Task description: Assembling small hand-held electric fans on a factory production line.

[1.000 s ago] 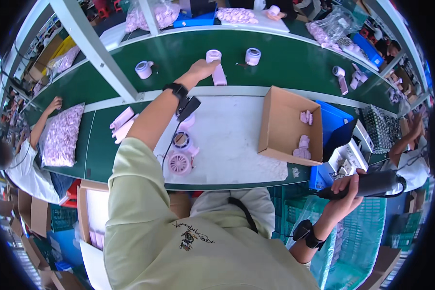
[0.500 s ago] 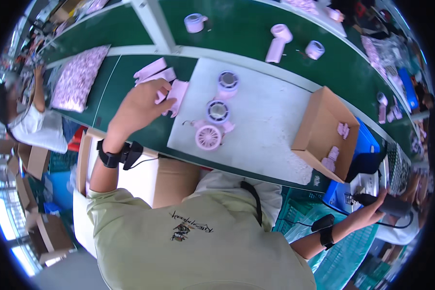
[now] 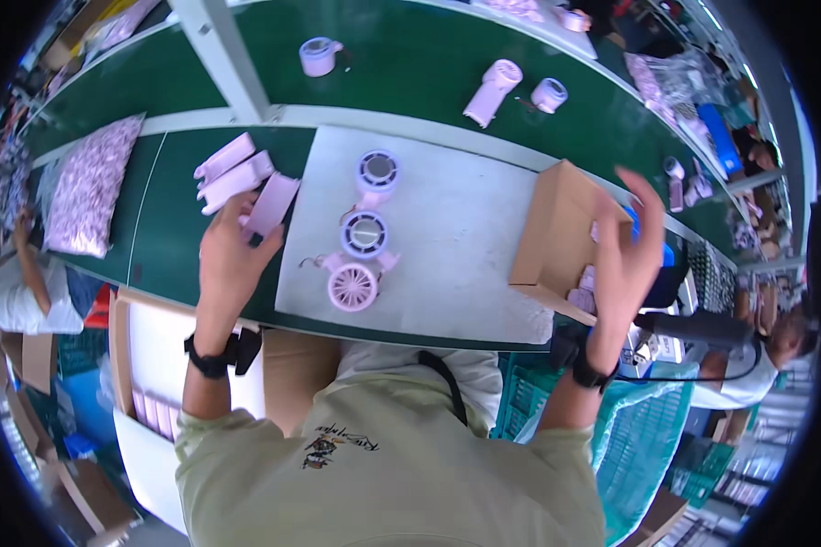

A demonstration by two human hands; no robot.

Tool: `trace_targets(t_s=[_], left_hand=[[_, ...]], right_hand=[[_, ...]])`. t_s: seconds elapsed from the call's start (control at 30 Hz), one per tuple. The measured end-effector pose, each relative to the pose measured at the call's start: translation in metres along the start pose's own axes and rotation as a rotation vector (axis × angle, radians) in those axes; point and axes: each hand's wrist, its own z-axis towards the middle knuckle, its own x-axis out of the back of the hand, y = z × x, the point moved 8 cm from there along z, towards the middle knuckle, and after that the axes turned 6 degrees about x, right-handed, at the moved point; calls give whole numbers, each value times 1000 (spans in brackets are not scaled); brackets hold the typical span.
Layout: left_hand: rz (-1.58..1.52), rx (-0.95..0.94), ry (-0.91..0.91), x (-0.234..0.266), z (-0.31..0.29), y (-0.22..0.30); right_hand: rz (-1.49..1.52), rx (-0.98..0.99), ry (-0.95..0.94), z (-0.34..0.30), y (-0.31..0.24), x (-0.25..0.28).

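Observation:
My left hand (image 3: 230, 260) is at a small group of pink plastic handle shells, its thumb and fingers closed about the lower end of the nearest shell (image 3: 274, 202). Two more shells (image 3: 235, 178) lie just beyond it. Over the right side of an open cardboard box (image 3: 543, 232), my right hand (image 3: 628, 251) is raised with fingers apart, slightly blurred and holding nothing. Small pink parts (image 3: 584, 290) sit inside the box, partly hidden by that hand. Between the hands, a pale mat (image 3: 456, 246) bears two round fan heads (image 3: 365, 234) in a column and a pink slotted fan cover (image 3: 352, 287).
A black cylindrical tool (image 3: 702, 328) with a cable lies right of my right wrist. Pink fan parts (image 3: 494, 91) stand on the green surface beyond the rail. A bag of pink pieces (image 3: 93, 187) lies at left, near another person (image 3: 32, 283). A teal crate (image 3: 648, 447) stands below right.
My right hand has left the black tool and moved left to the cardboard box. My left hand has come down onto the near end of a shell. The view has shifted.

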Motion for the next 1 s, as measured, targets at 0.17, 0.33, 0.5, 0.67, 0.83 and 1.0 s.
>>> trace_targets(t_s=[0.17, 0.33, 0.5, 0.67, 0.83, 1.0], left_hand=[[-357, 143, 51, 14, -14, -40], [-993, 179, 146, 12, -37, -50], [-936, 344, 230, 1, -55, -69], [-996, 292, 245, -4, -60, -56], [-1488, 404, -77, -14, -62, -27], [-1737, 263, -502, -18, -63, 44]], right_hand=[[294, 5, -394, 97, 33, -124], [109, 145, -706, 138, 10, -261], [74, 262, -531, 126, -50, -363], [42, 459, -644, 95, -68, -426], [-115, 389, -972, 108, -72, -366], [-9, 147, -692, 129, -64, -261]])
